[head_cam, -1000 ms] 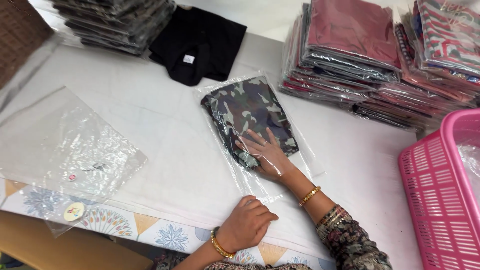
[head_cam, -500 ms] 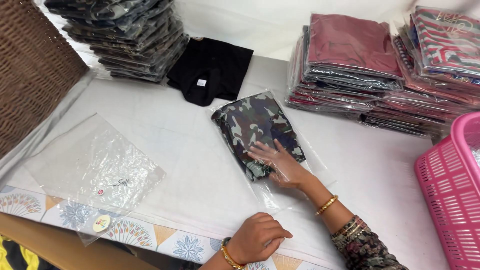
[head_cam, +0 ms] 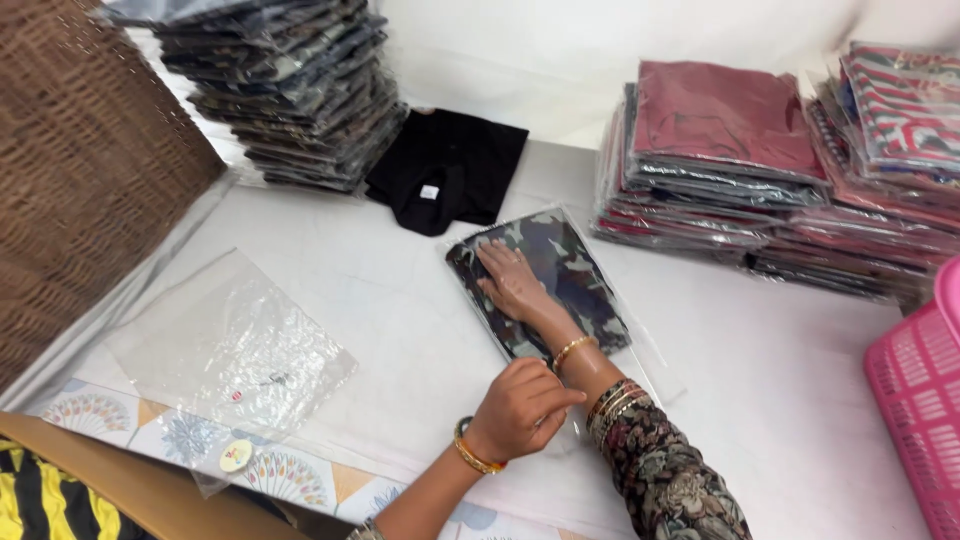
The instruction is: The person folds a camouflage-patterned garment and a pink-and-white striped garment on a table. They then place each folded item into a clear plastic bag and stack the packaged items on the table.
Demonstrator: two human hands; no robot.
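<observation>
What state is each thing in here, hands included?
camouflage garment: folded, inside a clear bag, flat on the table
right hand: open, palm pressed on the bagged garment
left hand: loosely curled at the bag's near end
black garment: folded, unbagged
empty clear bags: lying flat
bagged garment stacks: sealed, piled
pink basket: upright

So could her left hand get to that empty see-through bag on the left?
Probably yes. The left hand hovers near the table's front edge, and only bare white table lies between it and the empty clear bag. Nothing blocks the way.
</observation>
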